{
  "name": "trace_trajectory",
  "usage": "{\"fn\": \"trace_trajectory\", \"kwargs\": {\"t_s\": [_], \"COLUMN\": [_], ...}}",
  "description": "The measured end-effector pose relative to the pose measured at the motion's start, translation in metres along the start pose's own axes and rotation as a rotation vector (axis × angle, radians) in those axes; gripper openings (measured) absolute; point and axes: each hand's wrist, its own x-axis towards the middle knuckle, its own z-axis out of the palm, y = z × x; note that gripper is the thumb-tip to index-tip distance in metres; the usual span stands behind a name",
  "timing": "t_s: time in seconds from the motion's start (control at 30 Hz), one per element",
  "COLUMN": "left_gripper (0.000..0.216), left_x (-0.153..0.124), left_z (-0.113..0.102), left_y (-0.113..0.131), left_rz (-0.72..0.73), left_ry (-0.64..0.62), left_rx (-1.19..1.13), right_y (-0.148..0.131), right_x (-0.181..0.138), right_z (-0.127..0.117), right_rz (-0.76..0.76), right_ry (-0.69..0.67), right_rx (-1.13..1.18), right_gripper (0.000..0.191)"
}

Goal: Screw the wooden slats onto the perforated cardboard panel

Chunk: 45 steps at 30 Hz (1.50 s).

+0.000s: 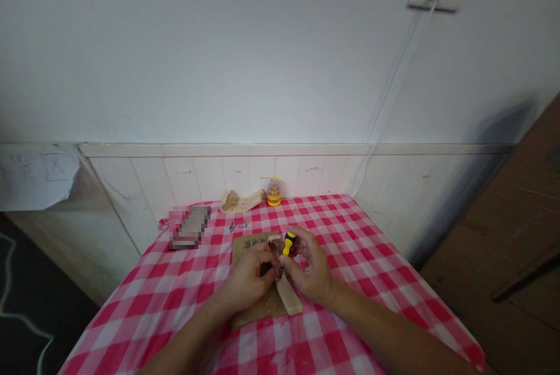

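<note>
My right hand (308,267) is closed around a small screwdriver with a yellow-and-black handle (288,243), held nearly upright over a pale wooden strip (289,298). My left hand (249,276) is curled beside it, fingers pinched on the strip near the screwdriver's tip. The strip lies on a brown board (247,246) that rests on the red-and-white checked tablecloth (350,258). The screwdriver's tip is hidden between my fingers.
Behind the board lie a few small screws (237,225). A curved wooden piece (240,202) and a small yellow container (273,192) stand at the table's far edge by the wall. A blurred-out flat object (189,227) sits at the left. A brown door (516,258) is at the right.
</note>
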Motion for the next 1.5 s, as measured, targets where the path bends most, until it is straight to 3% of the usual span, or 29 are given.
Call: {"fn": "trace_trajectory", "kwargs": {"t_s": [0.37,0.63,1.03,1.33,1.5], "left_gripper": [0.016,0.019,0.029,0.025,0.024], "left_x": [0.001,0.005,0.006,0.006,0.005], "left_z": [0.000,0.004,0.004,0.002,0.002], "left_y": [0.000,-0.018,-0.021,-0.019,-0.018], "left_rz": [0.000,-0.127,-0.106,-0.085,-0.078], "left_ry": [0.009,0.268,0.217,0.198,0.195], "left_rx": [0.023,0.035,0.057,0.094,0.104], "right_y": [0.004,0.013,0.019,0.010,0.011], "right_x": [0.001,0.006,0.004,0.004,0.005], "right_z": [0.002,0.006,0.007,0.003,0.004], "right_rz": [0.030,0.121,0.143,0.050,0.041], "right_ry": [0.042,0.165,0.114,-0.034,0.000], "right_rx": [0.007,0.095,0.061,0.063,0.016], "right_gripper": [0.054,0.054,0.052,0.052,0.053]}}
